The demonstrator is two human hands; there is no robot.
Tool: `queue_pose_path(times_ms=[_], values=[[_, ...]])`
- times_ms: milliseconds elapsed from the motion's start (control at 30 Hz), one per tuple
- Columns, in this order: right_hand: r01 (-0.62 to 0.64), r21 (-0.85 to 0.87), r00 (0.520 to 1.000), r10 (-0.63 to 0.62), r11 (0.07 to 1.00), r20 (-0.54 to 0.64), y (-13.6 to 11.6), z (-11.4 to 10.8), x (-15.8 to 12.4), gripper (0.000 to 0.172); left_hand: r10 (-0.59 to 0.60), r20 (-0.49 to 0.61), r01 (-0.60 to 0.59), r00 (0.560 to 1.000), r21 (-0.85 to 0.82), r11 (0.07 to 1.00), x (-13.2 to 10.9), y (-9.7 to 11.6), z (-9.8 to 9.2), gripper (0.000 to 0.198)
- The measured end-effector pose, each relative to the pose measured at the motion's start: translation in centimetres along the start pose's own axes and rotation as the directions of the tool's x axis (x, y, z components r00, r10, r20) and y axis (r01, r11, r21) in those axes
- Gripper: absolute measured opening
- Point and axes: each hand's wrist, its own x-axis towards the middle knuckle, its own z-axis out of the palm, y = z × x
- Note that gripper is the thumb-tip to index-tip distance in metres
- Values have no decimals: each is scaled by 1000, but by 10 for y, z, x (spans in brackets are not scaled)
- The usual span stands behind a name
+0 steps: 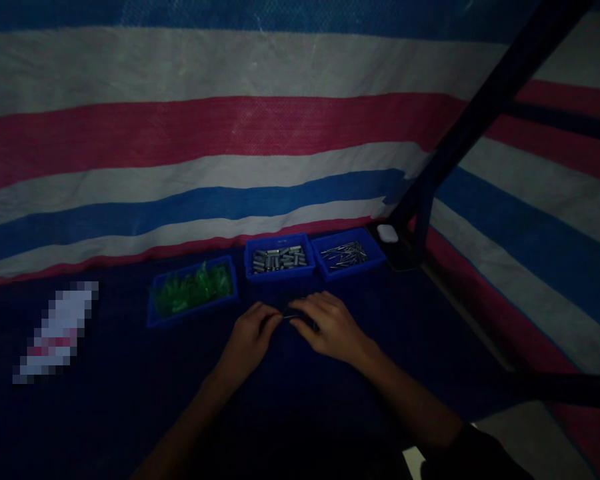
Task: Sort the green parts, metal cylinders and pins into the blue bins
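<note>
In the dim middle of the head view, my left hand (253, 333) and my right hand (330, 327) meet over the dark blue table. A thin, shiny metal rod (287, 317) spans the small gap between their fingertips. My left thumb and forefinger pinch its left end, and my right fingers close around the other end, hiding much of it. Just beyond the hands stands a blue bin (279, 275) of short metal cylinders (275, 259). To its right is a second blue bin (351, 264) with thin metal pins (347, 255).
A third blue bin (195, 316) at left holds green, see-through plastic pieces (193, 287). A blurred-out white and red item (60, 330) lies far left. A white rounded case (387, 233) rests by the dark frame post (423, 220). Striped sheeting (230, 127) walls the back and right.
</note>
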Motion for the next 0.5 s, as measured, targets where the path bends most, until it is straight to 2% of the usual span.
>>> queue_pose_path(times_ms=[100, 233, 300, 367, 433, 500], values=[[102, -39, 995, -102, 994, -12, -6, 3, 0, 17, -14, -20, 13, 1000, -42, 999, -1, 3, 2, 30], [80, -9, 996, -80, 997, -45, -4, 6, 2, 15, 2, -1, -2, 1000, -61, 998, -2, 5, 1, 34], [59, 6, 993, -58, 998, -99, -2, 5, 4, 17, 22, 27, -20, 999, -64, 998, -2, 7, -2, 35], [50, 2, 975, -48, 999, -215, 1, 0, 4, 20, 10, 39, -9, 999, -28, 1000, -3, 7, -3, 30], [23, -20, 925, -29, 1000, -379, 7, -9, 2, 24, -21, 48, 19, 999, 60, 998, -4, 5, -4, 22], [-73, -46, 817, 33, 996, -576, 17, -22, -2, 27, -42, 85, 27, 995, 162, 986, -5, 2, -3, 20]])
